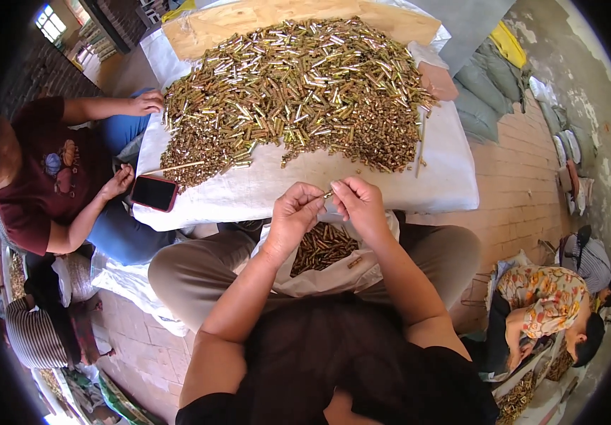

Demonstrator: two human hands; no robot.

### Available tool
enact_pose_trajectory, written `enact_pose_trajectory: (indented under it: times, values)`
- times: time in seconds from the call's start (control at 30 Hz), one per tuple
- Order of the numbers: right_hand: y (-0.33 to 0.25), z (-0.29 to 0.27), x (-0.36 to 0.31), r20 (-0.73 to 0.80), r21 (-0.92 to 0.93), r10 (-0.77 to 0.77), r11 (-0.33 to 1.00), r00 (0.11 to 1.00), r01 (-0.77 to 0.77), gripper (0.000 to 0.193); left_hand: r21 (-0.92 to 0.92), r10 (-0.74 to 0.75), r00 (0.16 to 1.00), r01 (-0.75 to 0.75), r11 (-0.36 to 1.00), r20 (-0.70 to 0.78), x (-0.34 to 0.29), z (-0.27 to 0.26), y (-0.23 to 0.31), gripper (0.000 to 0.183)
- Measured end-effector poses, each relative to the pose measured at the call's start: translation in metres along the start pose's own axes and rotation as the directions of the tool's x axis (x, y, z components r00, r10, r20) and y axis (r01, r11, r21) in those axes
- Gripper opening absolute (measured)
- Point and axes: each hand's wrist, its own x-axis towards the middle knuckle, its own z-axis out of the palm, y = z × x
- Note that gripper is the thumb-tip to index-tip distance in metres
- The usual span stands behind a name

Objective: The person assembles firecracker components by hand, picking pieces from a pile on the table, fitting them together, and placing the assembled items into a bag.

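Observation:
In front of the table edge, my left hand (295, 218) and my right hand (362, 207) meet fingertip to fingertip. Both are closed in a pinch on a small brass-coloured metal sleeve (328, 193), mostly covered by the fingers. Below them, between my knees, an open white sack (375, 278) holds many similar metal pieces (321, 248). On the table beyond lies a broad heap of brass-coloured metal sleeves (298, 78). Smaller nut-like pieces (383, 138) gather along the heap's near side.
White sheeting (249, 188) covers the table, with a wooden board (241, 25) behind the heap. A phone (154, 193) and a thin stick (174, 168) lie at left, beside a seated person (43, 177). Sacks (486, 92) stand at right; other people (550, 301) work behind.

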Motion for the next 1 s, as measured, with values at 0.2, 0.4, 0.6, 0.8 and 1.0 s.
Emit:
enact_pose_trajectory:
  times: [0.2,0.4,0.6,0.8,1.0]
  values:
    - [0.005,0.001,0.000,-0.042,-0.027,-0.061,0.998,0.997,0.059,0.023,-0.029,0.021,0.999,-0.022,0.999,-0.034,-0.004,0.003,-0.001,0.003]
    - [0.015,0.003,0.003,-0.115,-0.201,-0.181,0.967,0.977,0.155,0.026,-0.034,0.003,0.999,-0.004,0.999,-0.045,-0.003,0.002,-0.001,0.002]
    - [0.017,0.001,0.010,-0.094,-0.225,-0.091,0.972,0.991,0.068,0.030,-0.060,-0.039,0.998,0.036,0.998,-0.058,-0.002,-0.002,0.000,0.003]
    - [0.019,0.003,0.011,-0.026,-0.508,-0.328,0.818,0.944,0.270,0.027,0.023,-0.010,0.999,0.012,1.000,-0.051,0.001,-0.007,-0.008,0.004]
    - [0.015,0.017,0.001,0.032,-0.772,-0.509,0.534,0.860,0.345,0.032,0.024,-0.036,0.995,0.038,0.999,-0.090,0.000,-0.005,-0.012,0.004]
